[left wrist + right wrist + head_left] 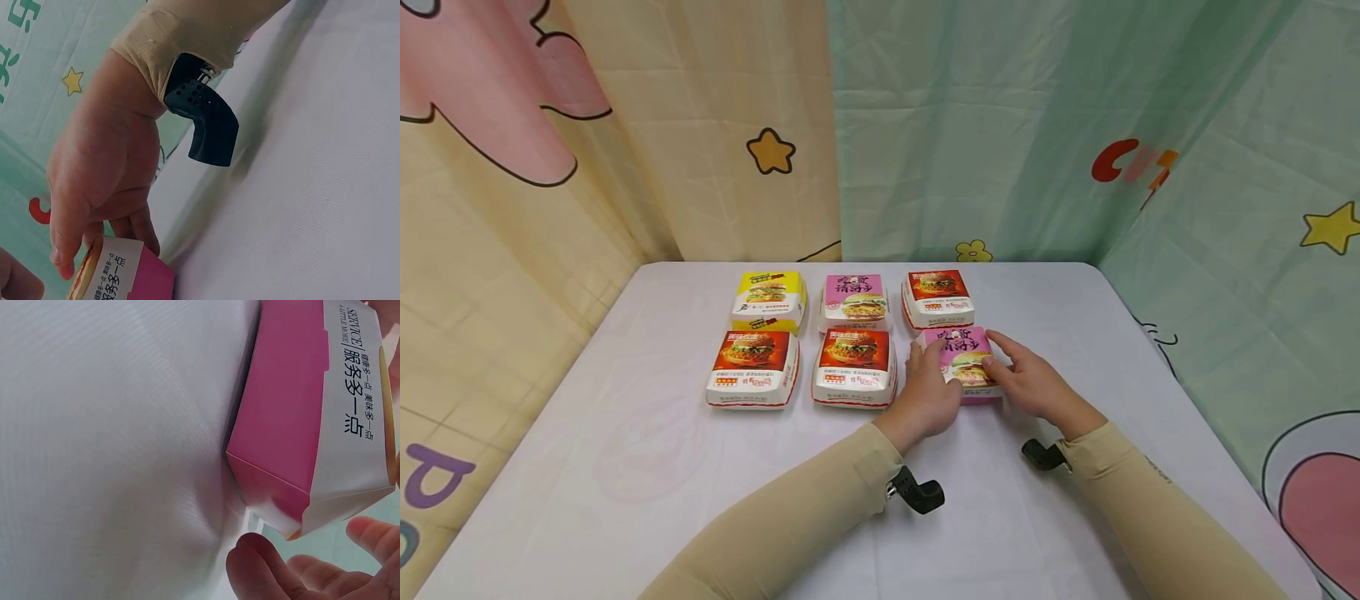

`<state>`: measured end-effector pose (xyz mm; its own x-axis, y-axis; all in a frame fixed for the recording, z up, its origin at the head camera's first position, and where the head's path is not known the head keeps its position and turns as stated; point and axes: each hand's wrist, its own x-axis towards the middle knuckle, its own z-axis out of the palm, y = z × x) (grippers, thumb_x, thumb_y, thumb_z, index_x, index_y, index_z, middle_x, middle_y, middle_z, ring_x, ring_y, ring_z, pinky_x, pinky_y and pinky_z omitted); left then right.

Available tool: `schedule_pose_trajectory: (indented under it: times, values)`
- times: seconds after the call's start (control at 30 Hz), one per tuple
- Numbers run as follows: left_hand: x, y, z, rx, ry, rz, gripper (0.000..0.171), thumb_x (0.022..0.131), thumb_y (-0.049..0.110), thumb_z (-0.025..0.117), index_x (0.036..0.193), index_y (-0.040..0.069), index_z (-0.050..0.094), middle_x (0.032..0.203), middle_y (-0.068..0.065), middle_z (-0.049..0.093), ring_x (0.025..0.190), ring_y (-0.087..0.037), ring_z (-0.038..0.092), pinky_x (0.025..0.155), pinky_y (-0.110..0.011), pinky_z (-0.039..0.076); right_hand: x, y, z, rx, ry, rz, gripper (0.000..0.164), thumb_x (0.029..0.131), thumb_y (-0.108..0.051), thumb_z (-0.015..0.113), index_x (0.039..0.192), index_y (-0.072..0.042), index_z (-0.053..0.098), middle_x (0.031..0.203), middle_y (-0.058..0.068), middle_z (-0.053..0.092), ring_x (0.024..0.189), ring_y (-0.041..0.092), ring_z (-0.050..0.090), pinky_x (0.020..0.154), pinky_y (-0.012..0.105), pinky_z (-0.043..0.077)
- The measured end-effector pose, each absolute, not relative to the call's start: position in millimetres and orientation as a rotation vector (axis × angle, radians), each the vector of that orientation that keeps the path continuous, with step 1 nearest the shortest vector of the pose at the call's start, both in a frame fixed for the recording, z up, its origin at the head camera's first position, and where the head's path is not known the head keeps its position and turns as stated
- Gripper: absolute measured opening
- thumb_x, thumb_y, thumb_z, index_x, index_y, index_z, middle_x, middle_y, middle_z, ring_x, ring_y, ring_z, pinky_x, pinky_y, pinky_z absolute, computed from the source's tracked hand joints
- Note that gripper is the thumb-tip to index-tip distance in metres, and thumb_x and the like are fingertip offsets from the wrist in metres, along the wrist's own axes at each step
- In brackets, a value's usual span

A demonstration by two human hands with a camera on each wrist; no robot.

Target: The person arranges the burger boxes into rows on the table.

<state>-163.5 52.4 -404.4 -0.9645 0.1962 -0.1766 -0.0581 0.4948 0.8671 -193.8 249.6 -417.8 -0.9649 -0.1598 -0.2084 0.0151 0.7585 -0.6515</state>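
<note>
A pink and white burger box (966, 354) sits on the table, nearest right in a group of boxes. My left hand (928, 392) is along its left side, fingers near the left edge and thumb at the front corner. On the other side my right hand (1033, 383) has its fingers extended, index near the back right corner and thumb at the top's right edge. In the right wrist view, a gap shows between the right fingers (265, 569) and the box's side (281, 406). The left wrist view shows the right hand (103, 156) over the box (131, 275).
A yellow burger box (767, 300), another pink box (854, 302) and a red and white box (937, 297) form the back row. Two red and white boxes (752, 369) (854, 369) stand left of my hands. Curtains (985, 133) hang behind the white table (625, 467).
</note>
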Motion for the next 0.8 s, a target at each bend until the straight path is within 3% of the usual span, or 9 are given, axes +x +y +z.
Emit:
schedule_pose_trajectory:
  times: [0.4,0.63,0.8]
  values:
    - [-156.6,47.7,-396.9,0.168,2.513,1.424,0.071,0.101,0.017,0.056,0.166,0.017,0.029,0.177,-0.022,-0.004,0.163,-0.044,0.002,0.129,-0.064,0.017,-194.6,249.7,-416.7,-0.110,2.684,-1.032,0.073,0.110,-0.049,0.049,0.170,-0.020,0.020,0.164,0.025,0.041,0.142,0.046,0.053,0.114,0.064,0.046]
    - [-145.6,37.2,-384.6,0.250,2.464,1.384,0.069,0.105,0.022,0.055,0.168,0.021,0.025,0.178,-0.015,-0.009,0.165,-0.039,-0.004,0.128,-0.068,0.017,-193.7,249.4,-416.5,-0.120,2.709,-1.034,0.072,0.110,-0.046,0.050,0.169,-0.018,0.022,0.172,0.024,0.026,0.151,0.053,0.037,0.117,0.070,0.037]
    - [-135.2,23.0,-370.8,0.378,2.450,1.403,0.071,0.105,0.021,0.055,0.168,0.019,0.024,0.178,-0.012,-0.008,0.165,-0.037,-0.003,0.127,-0.069,0.018,-192.8,249.1,-415.1,-0.164,2.764,-1.029,0.071,0.110,-0.043,0.052,0.168,-0.013,0.024,0.173,0.023,0.024,0.156,0.052,0.027,0.122,0.071,0.029]
